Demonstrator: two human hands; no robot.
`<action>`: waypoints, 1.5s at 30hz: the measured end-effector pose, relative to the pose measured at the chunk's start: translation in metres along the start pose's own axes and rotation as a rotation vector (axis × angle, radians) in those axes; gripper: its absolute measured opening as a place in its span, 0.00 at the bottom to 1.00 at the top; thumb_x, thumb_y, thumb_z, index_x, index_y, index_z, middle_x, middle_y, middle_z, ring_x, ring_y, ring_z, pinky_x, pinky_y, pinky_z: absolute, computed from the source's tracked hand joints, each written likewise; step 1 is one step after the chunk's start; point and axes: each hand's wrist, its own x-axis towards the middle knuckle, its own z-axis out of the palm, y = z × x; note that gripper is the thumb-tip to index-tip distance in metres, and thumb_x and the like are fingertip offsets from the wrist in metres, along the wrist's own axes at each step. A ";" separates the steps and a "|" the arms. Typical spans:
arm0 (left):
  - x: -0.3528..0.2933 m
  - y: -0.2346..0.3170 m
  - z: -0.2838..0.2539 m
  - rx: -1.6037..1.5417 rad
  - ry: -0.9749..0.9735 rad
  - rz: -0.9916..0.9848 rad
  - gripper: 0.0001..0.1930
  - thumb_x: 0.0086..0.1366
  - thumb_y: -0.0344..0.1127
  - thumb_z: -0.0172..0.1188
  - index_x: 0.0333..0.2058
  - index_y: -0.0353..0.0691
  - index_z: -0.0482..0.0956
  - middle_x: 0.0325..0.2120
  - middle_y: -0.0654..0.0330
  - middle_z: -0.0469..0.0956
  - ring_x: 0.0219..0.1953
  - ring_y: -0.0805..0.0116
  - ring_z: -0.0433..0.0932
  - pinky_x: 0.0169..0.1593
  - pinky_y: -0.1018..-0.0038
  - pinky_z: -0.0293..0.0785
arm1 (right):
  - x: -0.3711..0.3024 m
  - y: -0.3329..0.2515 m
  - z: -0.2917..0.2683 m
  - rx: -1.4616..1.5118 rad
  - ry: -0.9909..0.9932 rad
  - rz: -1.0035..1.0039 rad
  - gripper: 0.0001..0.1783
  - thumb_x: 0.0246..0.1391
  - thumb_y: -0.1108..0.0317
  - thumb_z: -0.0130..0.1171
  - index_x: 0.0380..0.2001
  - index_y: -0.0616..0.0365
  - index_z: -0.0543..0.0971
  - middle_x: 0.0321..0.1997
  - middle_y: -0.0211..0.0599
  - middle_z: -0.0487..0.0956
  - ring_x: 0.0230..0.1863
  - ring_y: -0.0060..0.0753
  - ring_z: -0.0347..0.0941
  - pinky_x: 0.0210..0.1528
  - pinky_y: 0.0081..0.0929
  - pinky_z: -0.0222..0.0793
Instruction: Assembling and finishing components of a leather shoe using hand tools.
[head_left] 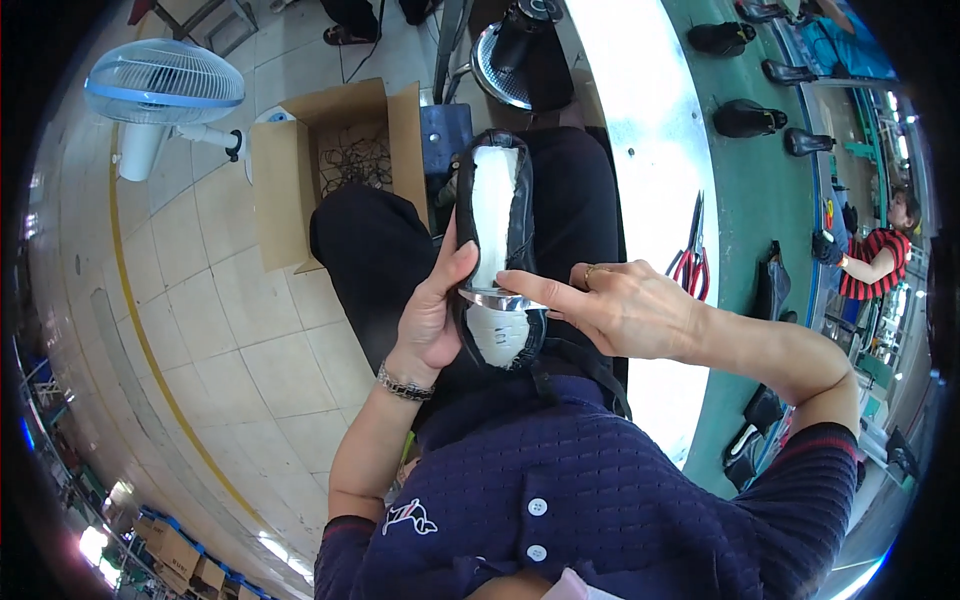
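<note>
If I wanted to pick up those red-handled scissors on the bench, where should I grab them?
Probably by the red handle loops of the scissors, coming from the near end. They lie flat on the green bench with blades pointing away, and the handles sit nearest the right hand.

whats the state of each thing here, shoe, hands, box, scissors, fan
shoe: sole side up, white insole board showing, metal strip across its heel end
left hand: gripping the shoe's side, thumb on its edge
right hand: forefinger stretched out, pressing on the metal strip
cardboard box: flaps open, dark cords inside
scissors: lying on the workbench, blades shut
fan: standing on the floor; spinning or not, cannot tell
</note>
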 end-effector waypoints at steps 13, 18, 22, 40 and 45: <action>0.001 -0.002 0.003 0.298 0.056 0.105 0.37 0.67 0.37 0.57 0.70 0.46 0.50 0.55 0.63 0.69 0.56 0.73 0.67 0.61 0.74 0.61 | 0.027 -0.038 -0.099 -0.031 0.421 -0.316 0.36 0.59 0.64 0.58 0.68 0.43 0.58 0.23 0.43 0.80 0.21 0.48 0.78 0.22 0.37 0.74; 0.007 0.001 0.005 0.280 0.047 0.081 0.39 0.66 0.38 0.59 0.71 0.45 0.50 0.56 0.62 0.68 0.56 0.73 0.68 0.60 0.74 0.63 | 0.062 0.017 -0.068 -0.346 0.023 0.018 0.38 0.63 0.60 0.54 0.71 0.32 0.51 0.21 0.40 0.77 0.15 0.42 0.72 0.23 0.38 0.71; 0.000 0.005 -0.001 0.297 0.024 0.043 0.40 0.65 0.38 0.59 0.71 0.46 0.48 0.54 0.61 0.70 0.53 0.73 0.71 0.57 0.74 0.67 | 0.045 -0.003 -0.074 -0.421 0.074 -0.081 0.38 0.63 0.60 0.55 0.72 0.32 0.51 0.20 0.41 0.77 0.16 0.41 0.73 0.20 0.37 0.70; -0.004 0.019 -0.003 0.409 0.081 -0.055 0.41 0.64 0.37 0.60 0.70 0.45 0.47 0.49 0.62 0.73 0.48 0.74 0.76 0.53 0.73 0.73 | 0.034 -0.003 -0.043 -0.156 0.273 -0.107 0.36 0.63 0.62 0.54 0.71 0.38 0.53 0.20 0.42 0.78 0.17 0.43 0.76 0.20 0.37 0.72; 0.002 0.022 -0.007 0.387 0.016 -0.058 0.51 0.59 0.35 0.66 0.71 0.41 0.37 0.46 0.61 0.75 0.46 0.73 0.76 0.50 0.73 0.73 | 0.041 0.005 -0.030 -0.217 0.093 0.044 0.36 0.63 0.61 0.53 0.71 0.36 0.51 0.19 0.40 0.78 0.18 0.44 0.77 0.21 0.37 0.73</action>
